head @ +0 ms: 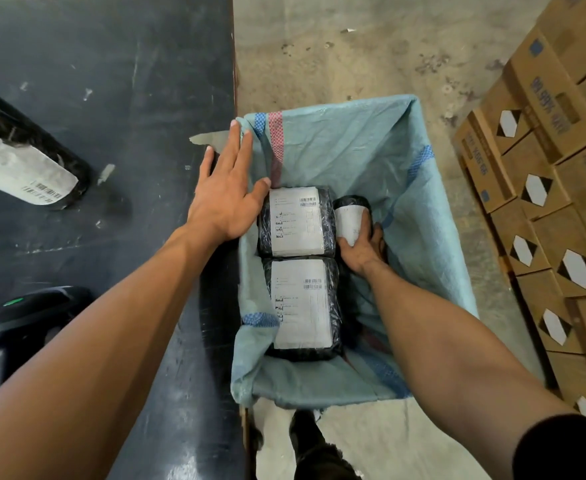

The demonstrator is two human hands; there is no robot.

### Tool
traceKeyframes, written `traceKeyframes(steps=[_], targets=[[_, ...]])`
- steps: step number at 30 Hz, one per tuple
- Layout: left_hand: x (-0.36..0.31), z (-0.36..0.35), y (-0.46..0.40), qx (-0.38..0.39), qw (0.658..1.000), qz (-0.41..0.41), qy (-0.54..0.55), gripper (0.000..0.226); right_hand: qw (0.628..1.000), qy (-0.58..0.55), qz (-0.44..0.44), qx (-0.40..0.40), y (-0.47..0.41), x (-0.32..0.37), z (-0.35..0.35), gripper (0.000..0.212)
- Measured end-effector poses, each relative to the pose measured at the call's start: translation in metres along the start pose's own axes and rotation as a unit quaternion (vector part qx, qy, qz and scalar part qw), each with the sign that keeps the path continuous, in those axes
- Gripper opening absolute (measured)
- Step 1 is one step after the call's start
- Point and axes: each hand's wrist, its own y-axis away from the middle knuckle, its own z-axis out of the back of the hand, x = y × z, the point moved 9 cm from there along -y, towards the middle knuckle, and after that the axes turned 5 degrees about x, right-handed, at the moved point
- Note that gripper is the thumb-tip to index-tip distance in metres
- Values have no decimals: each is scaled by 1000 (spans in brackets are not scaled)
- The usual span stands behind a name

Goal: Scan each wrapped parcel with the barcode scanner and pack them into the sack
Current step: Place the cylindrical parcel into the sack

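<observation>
A light blue woven sack [433, 202] stands open beside the dark table [111, 98]. Two black-wrapped parcels with white labels lie flat inside it, one farther [296, 221] and one nearer [302, 304]. My right hand [362, 247] is down in the sack, shut on a third, smaller black parcel [350, 216] standing on end to the right of the far one. My left hand [225, 199] lies flat with fingers spread on the sack's left rim at the table edge. Another wrapped parcel [25, 161] rests on the table at far left. The black barcode scanner [18, 313] sits at lower left.
Stacked brown cardboard boxes [544, 188] fill the right side on the concrete floor [354, 46]. My shoe [305, 434] shows just below the sack. Scraps of tape dot the table top.
</observation>
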Motion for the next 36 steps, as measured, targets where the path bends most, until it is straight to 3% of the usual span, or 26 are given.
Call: traceKeyframes(steps=[11, 17, 19, 21, 23, 29, 36], targets=[[-6, 6, 5, 25, 1000, 8, 11, 77, 998, 37, 41, -20, 80, 33, 42, 78], [-8, 11, 12, 80, 995, 8, 64, 87, 996, 47, 61, -38, 138, 42, 63, 76], [-7, 24, 19, 73, 985, -7, 153, 77, 994, 65, 71, -53, 157, 45, 71, 75], [-2, 41, 32, 41, 977, -19, 206, 50, 991, 94, 78, -62, 176, 48, 79, 75], [6, 58, 44, 10, 986, -36, 161, 39, 988, 110, 85, -70, 193, 52, 86, 74], [29, 102, 73, 23, 997, -65, -44, 48, 981, 123, 102, -110, 242, 91, 94, 71], [61, 158, 103, -6, 985, -116, -126, 49, 973, 105, 158, -134, 284, 172, 66, 75]])
